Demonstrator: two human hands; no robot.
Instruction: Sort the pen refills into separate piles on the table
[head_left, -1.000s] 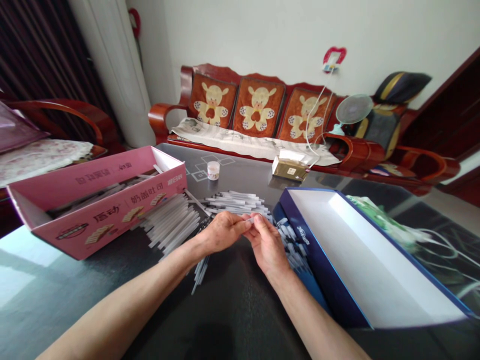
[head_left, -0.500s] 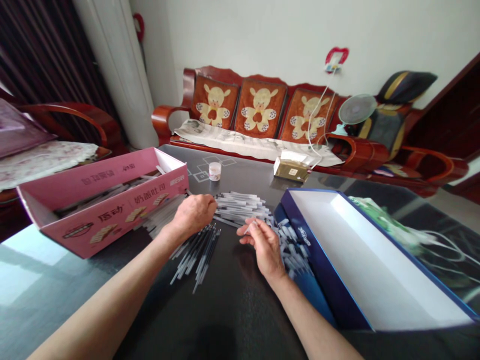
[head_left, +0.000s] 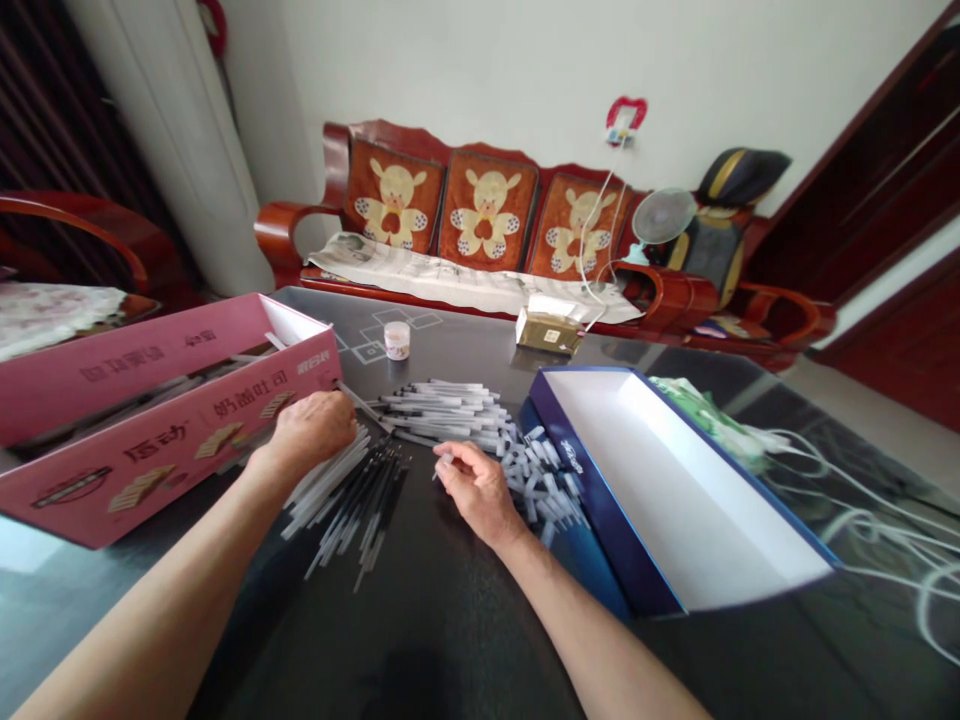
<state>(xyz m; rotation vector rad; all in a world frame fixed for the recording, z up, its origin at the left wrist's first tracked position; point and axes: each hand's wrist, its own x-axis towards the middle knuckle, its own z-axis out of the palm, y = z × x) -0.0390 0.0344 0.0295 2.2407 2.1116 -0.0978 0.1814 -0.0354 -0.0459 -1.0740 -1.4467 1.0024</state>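
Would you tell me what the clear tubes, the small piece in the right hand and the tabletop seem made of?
The clear tubes look like translucent plastic. The small piece may be pale plastic; too small to tell. The tabletop: dark polished glass or stone, given its reflections.

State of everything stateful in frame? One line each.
Pink cardboard box: open, tubes inside.
Blue shallow box, white inside: open, empty.
Small white jar: upright, lidded.
Left hand: curled on clear plastic tubes; grip unclear.
Right hand: pinching small white plastic piece.
White desk fan: running or not, cannot tell.
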